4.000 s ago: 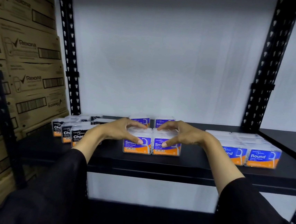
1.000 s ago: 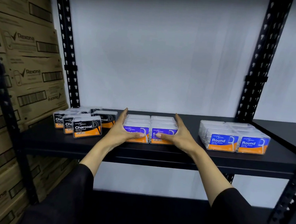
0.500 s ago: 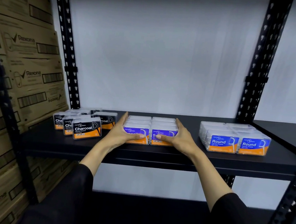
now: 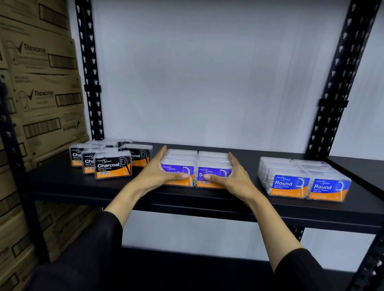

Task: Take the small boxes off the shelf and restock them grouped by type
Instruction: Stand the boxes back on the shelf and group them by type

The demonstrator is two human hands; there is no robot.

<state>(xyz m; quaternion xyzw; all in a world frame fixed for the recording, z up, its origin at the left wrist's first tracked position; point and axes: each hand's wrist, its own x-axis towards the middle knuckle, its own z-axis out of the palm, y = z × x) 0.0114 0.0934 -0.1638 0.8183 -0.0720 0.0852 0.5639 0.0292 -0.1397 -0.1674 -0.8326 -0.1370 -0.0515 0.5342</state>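
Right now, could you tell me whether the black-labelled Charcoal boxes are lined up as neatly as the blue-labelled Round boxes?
No, the black-labelled Charcoal boxes sit staggered and skewed, while the blue-labelled Round boxes form a squared block.

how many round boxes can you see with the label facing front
2. One blue Round box is front left of the right-hand group on the shelf; the other Round box is beside it on the right. More clear boxes sit behind them, labels hidden.
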